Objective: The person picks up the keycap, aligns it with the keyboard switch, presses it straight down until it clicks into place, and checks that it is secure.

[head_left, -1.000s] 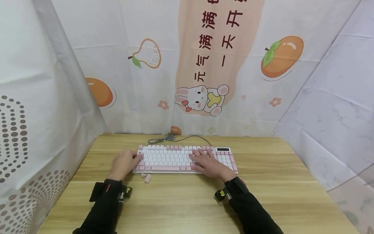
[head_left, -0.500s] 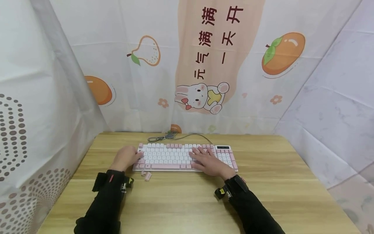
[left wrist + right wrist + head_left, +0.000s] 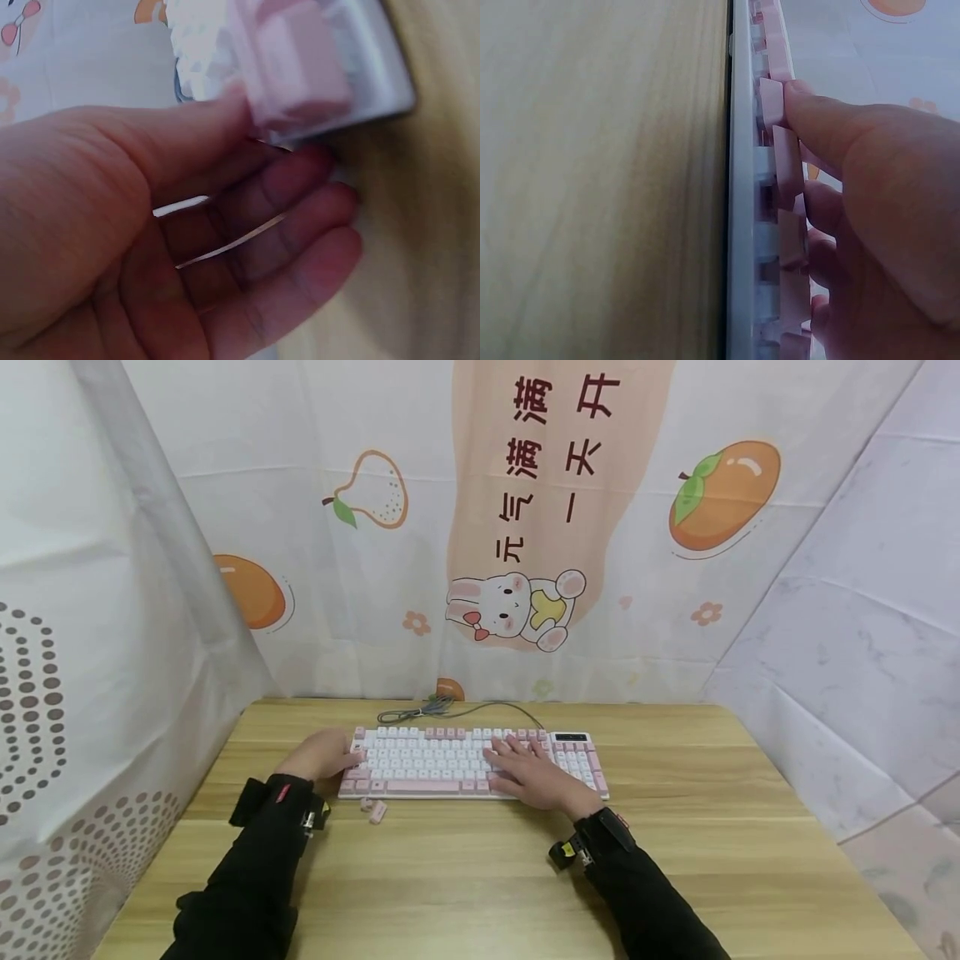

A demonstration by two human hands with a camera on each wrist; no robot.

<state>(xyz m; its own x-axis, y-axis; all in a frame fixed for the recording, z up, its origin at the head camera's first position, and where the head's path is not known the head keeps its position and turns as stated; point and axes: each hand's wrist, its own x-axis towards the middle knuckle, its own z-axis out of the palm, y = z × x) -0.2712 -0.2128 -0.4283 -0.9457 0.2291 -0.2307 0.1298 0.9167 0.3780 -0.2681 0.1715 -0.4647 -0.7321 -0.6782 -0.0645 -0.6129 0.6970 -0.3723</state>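
Note:
A pink-and-white computer keyboard (image 3: 423, 762) lies flat across the table. My left hand (image 3: 321, 755) is at its left end, the thumb over the side keys. In the left wrist view the thumb (image 3: 217, 112) touches beside a pink keycap (image 3: 300, 67), while the curled fingers lie below the keyboard's edge. My right hand (image 3: 536, 776) rests spread over the keys right of the middle. In the right wrist view its thumb (image 3: 817, 112) lies against a pink key in the front row. Two loose pink keycaps (image 3: 378, 812) lie before the keyboard's left front edge.
A grey cable (image 3: 416, 713) lies bundled behind the keyboard. A printed white curtain (image 3: 360, 585) hangs at the table's back edge, with white sheets to the left and right. Wooden tabletop (image 3: 450, 877) extends in front and to both sides.
My left hand has shifted slightly up along the keyboard's left edge, its wrist turning and its thumb drawing back a little. My right hand stays on the keys. The head view has tilted slightly.

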